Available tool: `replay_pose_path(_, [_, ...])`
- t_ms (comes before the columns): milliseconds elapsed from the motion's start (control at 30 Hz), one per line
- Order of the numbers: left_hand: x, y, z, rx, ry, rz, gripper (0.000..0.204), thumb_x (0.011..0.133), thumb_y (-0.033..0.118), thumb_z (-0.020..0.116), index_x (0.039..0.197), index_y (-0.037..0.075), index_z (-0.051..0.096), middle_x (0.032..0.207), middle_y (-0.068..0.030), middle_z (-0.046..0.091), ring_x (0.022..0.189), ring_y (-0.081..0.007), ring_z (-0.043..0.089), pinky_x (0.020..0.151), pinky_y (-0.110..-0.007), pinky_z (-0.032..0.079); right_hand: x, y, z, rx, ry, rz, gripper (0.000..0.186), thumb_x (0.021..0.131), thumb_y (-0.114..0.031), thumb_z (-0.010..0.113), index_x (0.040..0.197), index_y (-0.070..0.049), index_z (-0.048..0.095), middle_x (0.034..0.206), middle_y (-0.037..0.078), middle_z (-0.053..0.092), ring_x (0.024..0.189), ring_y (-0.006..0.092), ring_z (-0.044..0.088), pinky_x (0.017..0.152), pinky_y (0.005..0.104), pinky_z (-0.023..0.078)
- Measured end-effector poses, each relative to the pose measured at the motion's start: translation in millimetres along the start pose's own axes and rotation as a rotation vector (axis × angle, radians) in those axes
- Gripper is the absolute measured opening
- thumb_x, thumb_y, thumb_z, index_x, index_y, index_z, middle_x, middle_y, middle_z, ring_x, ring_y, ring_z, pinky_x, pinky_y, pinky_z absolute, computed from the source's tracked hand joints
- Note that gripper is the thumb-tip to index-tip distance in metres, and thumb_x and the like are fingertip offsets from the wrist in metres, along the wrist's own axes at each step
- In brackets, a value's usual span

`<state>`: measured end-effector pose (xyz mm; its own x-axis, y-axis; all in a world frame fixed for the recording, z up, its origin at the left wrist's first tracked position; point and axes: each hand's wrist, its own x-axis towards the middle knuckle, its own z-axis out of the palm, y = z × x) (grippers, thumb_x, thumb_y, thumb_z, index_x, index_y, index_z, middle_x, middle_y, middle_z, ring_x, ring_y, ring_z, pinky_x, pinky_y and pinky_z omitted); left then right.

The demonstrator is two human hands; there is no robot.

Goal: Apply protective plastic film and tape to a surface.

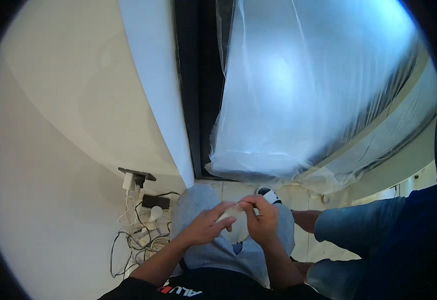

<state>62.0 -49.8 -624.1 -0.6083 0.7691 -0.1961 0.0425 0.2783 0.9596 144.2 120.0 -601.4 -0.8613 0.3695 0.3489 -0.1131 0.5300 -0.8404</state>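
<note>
My left hand [212, 222] and my right hand [262, 217] meet over my grey-clad lap, both gripping a pale cream, rounded object [238, 230], possibly a roll of tape. My left fingers curl over its left side, while my right thumb and fingers close at its upper right edge. The fingertips partly hide it, so I cannot make out exactly what it is.
Left are a white wall [68, 125], plugs in a socket [128, 182], a black phone-like rectangle [154, 202], a bulb [156, 214] and tangled cables [146, 245]. Ahead is a dark frame [195, 100] with plastic sheeting [283, 115]. A person's legs [353, 225] are close on my right.
</note>
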Motion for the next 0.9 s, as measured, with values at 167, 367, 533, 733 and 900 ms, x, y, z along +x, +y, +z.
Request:
replay_pose_path(167, [12, -14, 0, 0.015, 0.043, -0.105, 0.032, 0.103, 0.034, 0.061, 0.111, 0.004, 0.07, 0.074, -0.0034, 0.067, 0.064, -0.0089, 0.06, 0.063, -0.03, 0.049, -3, 10, -4, -0.052, -0.039, -0.042, 0.007, 0.091, -0.005, 0.073, 0.093, 0.001, 0.07, 0.085, 0.014, 0.073, 0.077, 0.0271, 0.073, 0.071, 0.0341, 0.056])
replay_pose_path(367, [19, -18, -6, 0.023, -0.026, -0.031, 0.033, 0.1, 0.037, 0.064, 0.097, 0.006, 0.075, 0.075, -0.007, 0.069, 0.067, -0.0173, 0.067, 0.063, -0.035, 0.05, -1, 28, -15, 0.061, 0.029, 0.149, 0.011, 0.092, -0.004, 0.073, 0.102, -0.001, 0.071, 0.091, 0.011, 0.074, 0.086, 0.0158, 0.071, 0.073, 0.028, 0.055])
replay_pose_path(533, [14, 5, -16, 0.576, -0.071, 0.072, 0.031, 0.1, 0.039, 0.057, 0.103, 0.013, 0.073, 0.085, -0.0143, 0.072, 0.081, -0.038, 0.069, 0.071, -0.049, 0.053, 16, 4, -42, -0.27, -0.126, -0.002, 0.04, 0.087, -0.025, 0.081, 0.117, -0.002, 0.069, 0.106, 0.016, 0.073, 0.094, 0.0303, 0.072, 0.084, 0.0402, 0.055])
replay_pose_path(733, [26, 35, -33, 0.842, -0.325, 0.106, 0.034, 0.103, 0.038, 0.045, 0.105, 0.013, 0.068, 0.087, -0.0167, 0.072, 0.081, -0.0414, 0.069, 0.072, -0.056, 0.054, 43, -5, -28, -0.213, -0.812, 0.13, 0.033, 0.09, -0.023, 0.075, 0.113, -0.001, 0.07, 0.105, 0.016, 0.073, 0.098, 0.0335, 0.071, 0.085, 0.04, 0.055])
replay_pose_path(900, [8, 73, -50, 0.913, -0.323, 0.143, 0.033, 0.102, 0.038, 0.045, 0.104, 0.014, 0.067, 0.086, -0.0184, 0.071, 0.08, -0.042, 0.069, 0.069, -0.058, 0.053, 70, -38, -36, -0.242, -0.91, -0.077, 0.027, 0.097, -0.025, 0.064, 0.11, -0.002, 0.07, 0.101, 0.017, 0.072, 0.098, 0.0376, 0.068, 0.087, 0.046, 0.053])
